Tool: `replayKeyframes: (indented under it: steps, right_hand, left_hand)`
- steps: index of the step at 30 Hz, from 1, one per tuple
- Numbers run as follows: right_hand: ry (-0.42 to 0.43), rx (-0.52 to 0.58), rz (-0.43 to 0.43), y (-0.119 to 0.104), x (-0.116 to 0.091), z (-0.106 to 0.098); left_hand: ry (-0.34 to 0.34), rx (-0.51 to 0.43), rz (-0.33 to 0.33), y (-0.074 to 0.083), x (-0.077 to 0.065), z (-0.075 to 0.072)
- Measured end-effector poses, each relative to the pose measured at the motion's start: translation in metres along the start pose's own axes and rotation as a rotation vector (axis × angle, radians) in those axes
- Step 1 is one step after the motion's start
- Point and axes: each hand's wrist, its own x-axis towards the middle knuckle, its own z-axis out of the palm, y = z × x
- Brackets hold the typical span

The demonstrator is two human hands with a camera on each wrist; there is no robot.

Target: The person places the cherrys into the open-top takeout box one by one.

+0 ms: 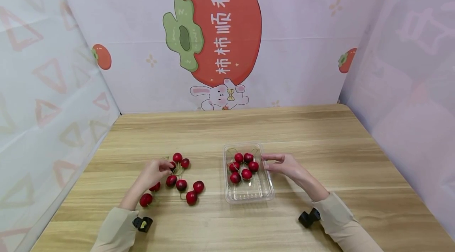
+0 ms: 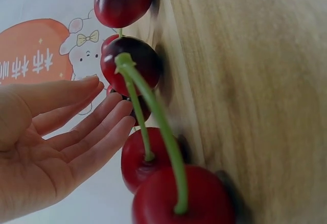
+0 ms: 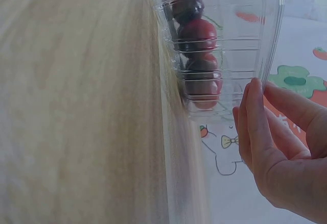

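Several dark red cherries with green stems lie loose on the left part of the table. My left hand reaches among them, its fingertips beside a dark cherry. In the left wrist view, a gap shows between the thumb and the extended fingers; whether they touch that cherry is hard to tell. Right of the loose fruit stands a clear plastic container with several cherries inside, mostly toward its far end. My right hand touches the container's right rim with fairly straight fingertips.
The wooden table meets a printed cloth backdrop at its far edge. Cloth also hangs on the left and right sides. Two cherries lie close beside the left wrist, and a pair sits nearer the container.
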Motion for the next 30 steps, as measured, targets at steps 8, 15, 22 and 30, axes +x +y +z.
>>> replayKeyframes:
  steps: [8,15,22,30]
  right_hand:
    - [-0.011,-0.002,-0.007,-0.0001,-0.0005,-0.0004]
    - [0.006,-0.008,0.010,-0.0003,0.0001,-0.0002]
    - [0.000,-0.007,0.000,-0.0001,0.0004,0.0005]
    - [-0.013,0.008,-0.014,-0.0005,-0.0004,0.0006]
  left_hand:
    - [-0.004,0.005,0.006,-0.0021,0.0010,0.0010]
    - [-0.015,0.010,-0.001,-0.0034,0.0022,0.0044]
    - [-0.025,0.002,-0.017,-0.0022,0.0021,0.0053]
    - [-0.021,0.018,-0.015,-0.0029,0.0041,0.0072]
